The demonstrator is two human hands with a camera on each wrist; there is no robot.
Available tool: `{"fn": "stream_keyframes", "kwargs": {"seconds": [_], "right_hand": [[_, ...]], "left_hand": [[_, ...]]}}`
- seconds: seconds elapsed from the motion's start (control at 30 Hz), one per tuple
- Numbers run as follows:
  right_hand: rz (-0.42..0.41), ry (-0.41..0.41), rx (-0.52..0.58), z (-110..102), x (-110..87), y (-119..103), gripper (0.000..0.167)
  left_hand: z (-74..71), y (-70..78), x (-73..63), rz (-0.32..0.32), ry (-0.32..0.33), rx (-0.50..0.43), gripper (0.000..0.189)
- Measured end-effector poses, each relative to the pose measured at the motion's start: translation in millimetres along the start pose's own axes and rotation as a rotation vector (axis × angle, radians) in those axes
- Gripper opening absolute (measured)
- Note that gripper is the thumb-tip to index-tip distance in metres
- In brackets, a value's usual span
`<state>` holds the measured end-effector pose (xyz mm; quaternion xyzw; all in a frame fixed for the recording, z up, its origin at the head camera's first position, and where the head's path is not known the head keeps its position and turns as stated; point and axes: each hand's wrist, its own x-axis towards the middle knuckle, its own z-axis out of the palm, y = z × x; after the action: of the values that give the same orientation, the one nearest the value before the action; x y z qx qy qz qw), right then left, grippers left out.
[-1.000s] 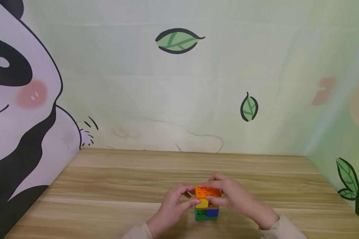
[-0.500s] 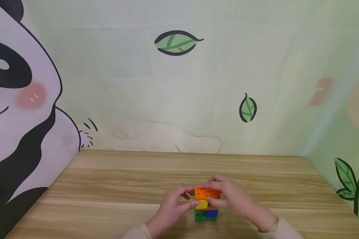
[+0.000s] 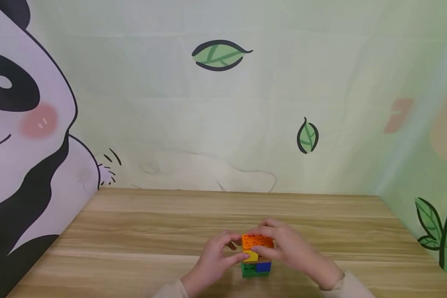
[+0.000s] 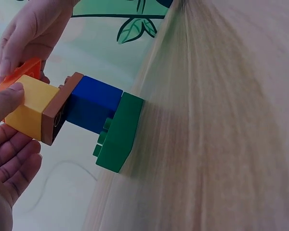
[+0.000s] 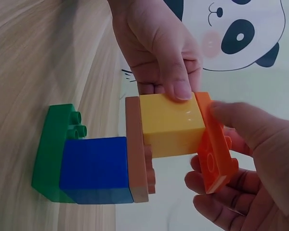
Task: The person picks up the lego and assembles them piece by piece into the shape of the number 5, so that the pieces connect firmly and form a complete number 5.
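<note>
A stack of toy building bricks stands on the table. From the bottom up it has a flat green brick (image 5: 50,154), a blue block (image 5: 96,168), a flat brown brick (image 5: 136,149), a yellow block (image 5: 171,125) and a flat orange brick (image 5: 216,149). My left hand (image 3: 216,254) pinches the yellow block, its thumb on the near face. From the other side, my right hand (image 3: 292,246) grips the orange brick between thumb and fingers. The orange brick lies against the yellow block's top and juts past it to the right. Green studs show beside the blue block.
The wooden table (image 3: 134,231) carries the stack near its front. A pale green wall cloth (image 3: 164,111) printed with leaves stands behind it, with a printed panda (image 3: 33,161) on the left.
My right thumb has slid slightly left along the orange brick's near side. The head view has shifted a little; the left hand and the stack otherwise look the same.
</note>
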<state>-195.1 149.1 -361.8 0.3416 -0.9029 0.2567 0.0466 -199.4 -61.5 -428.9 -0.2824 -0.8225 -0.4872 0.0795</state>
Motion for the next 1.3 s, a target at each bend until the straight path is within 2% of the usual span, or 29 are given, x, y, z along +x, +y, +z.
{"fn": "stream_keyframes", "kwargs": {"seconds": [0.23,0.73,1.1,1.3], "right_hand": [[0.013,0.017,0.017,3.2,0.7,-0.3,0.031],[0.010,0.012,0.028,0.8,0.8,-1.7,0.030],[0.045,0.004,0.016,1.5,3.0,-3.7,0.029],[0.043,0.010,0.045,1.9,1.5,-0.2,0.030]], "left_hand": [[-1.7,4.7,-0.3,-0.028,-0.020,0.011,0.028],[-0.6,6.1,-0.4,0.021,-0.009,0.023,0.029],[-2.8,5.4,0.0,-0.029,-0.023,0.006,0.029],[-2.1,3.7,1.2,-0.016,-0.020,0.053,0.030]]}}
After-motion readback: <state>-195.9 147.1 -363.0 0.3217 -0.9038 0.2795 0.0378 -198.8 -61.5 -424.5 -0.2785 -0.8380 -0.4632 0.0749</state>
